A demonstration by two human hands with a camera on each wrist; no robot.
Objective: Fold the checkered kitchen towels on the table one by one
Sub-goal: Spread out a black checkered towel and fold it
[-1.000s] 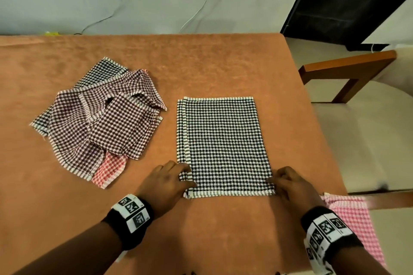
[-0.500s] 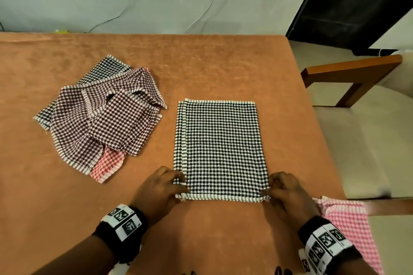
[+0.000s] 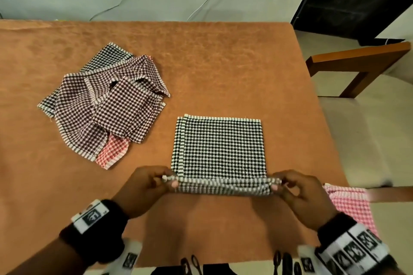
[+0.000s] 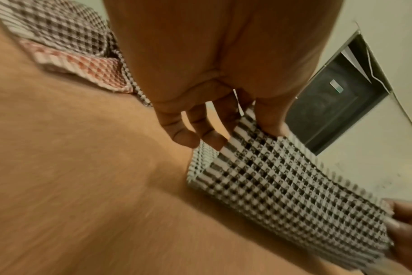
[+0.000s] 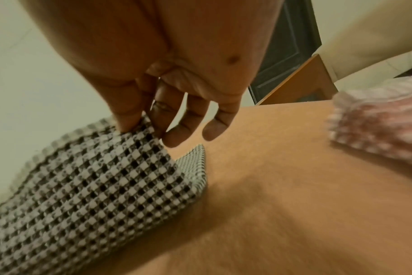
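While four towels lie heaped, both hands' grips pinch one black-checked towel's near corners.

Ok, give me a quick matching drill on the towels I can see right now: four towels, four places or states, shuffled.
Towels:
1. black checked towel
2. maroon checked towel
3. red checked towel
4. pink checked towel

States:
A. sticks out from under the pile
B. near edge lifted by left hand and right hand
C. at the table's right edge
D. on top of the pile

Pairs: 1-B, 2-D, 3-A, 4-C
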